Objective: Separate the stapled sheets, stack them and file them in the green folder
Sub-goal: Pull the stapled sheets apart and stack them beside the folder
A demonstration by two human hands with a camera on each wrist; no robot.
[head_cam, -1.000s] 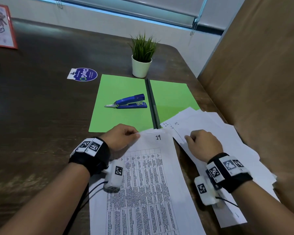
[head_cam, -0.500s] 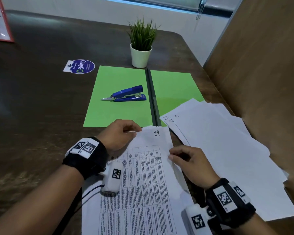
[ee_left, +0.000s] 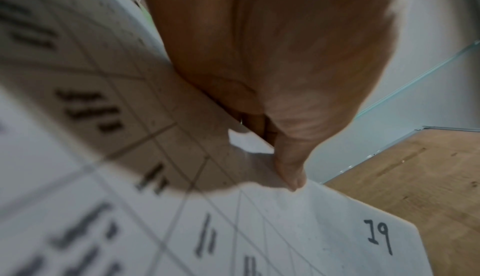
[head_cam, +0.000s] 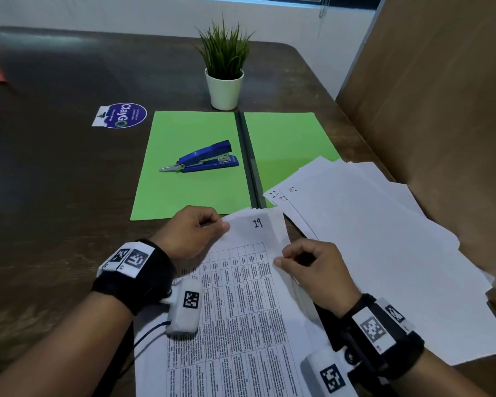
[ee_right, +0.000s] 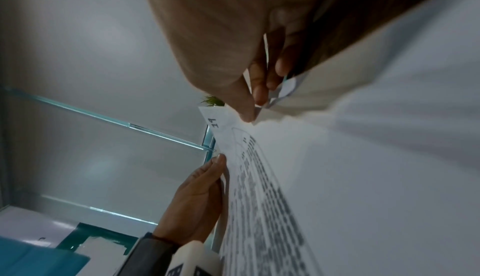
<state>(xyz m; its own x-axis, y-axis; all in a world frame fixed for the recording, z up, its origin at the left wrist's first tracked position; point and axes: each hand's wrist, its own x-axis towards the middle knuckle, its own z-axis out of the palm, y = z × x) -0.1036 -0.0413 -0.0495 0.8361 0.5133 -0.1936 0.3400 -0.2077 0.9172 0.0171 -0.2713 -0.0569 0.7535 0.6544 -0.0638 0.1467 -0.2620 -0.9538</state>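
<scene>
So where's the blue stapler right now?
In the head view the blue stapler lies on the left half of the open green folder, in front of the potted plant, beyond both hands.

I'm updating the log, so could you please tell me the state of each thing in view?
Folder: open, flat.
Stapler: closed, lying on folder.
Sheet 19: pinched at both top corners.
Loose sheets: spread out, unstacked.
Left hand: pinching sheet.
Right hand: pinching sheet.
</scene>
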